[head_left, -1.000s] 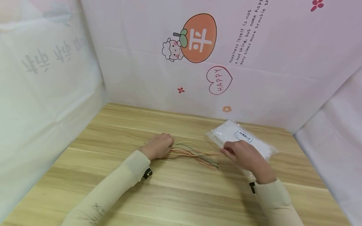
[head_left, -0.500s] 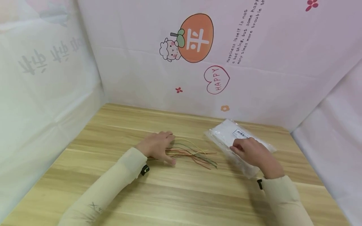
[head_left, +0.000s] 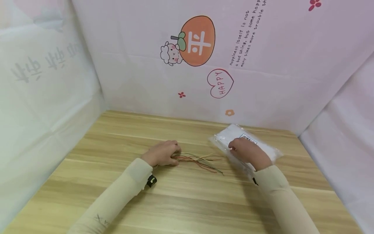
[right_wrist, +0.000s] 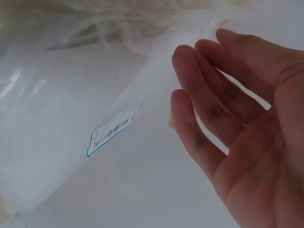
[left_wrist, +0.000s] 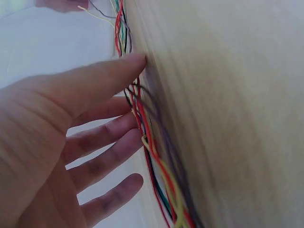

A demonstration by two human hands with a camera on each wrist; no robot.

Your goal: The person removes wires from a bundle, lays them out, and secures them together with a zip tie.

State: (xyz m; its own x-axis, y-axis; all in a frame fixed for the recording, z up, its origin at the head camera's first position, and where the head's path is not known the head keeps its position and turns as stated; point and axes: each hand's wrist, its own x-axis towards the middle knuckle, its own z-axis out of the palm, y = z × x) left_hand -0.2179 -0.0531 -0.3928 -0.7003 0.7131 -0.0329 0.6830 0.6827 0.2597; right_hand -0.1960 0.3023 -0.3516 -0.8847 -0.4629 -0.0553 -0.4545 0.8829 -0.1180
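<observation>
In the head view a bundle of thin coloured wires (head_left: 201,160) lies on the table, its loose ends fanned to the right. My left hand (head_left: 162,153) reaches over the bundle's left part, thumb and fingers apart on either side of it. In the left wrist view the red, yellow, green, black and purple wires (left_wrist: 164,156) run past the fingertips (left_wrist: 130,183), and the thumb overlaps them. My right hand (head_left: 248,152) hovers over a clear plastic bag (head_left: 264,148) with white contents and a barcode label (right_wrist: 114,128). Its fingers bend loosely and hold nothing.
The wood-grain table (head_left: 175,201) is enclosed by white printed cloth (head_left: 140,78) at the back and both sides. The bag lies close to the back cloth, right of the wires.
My left hand spread its thumb and fingers, then brought them nearer together around the wires. My right hand moved right, away from the wire ends, then back left over the bag.
</observation>
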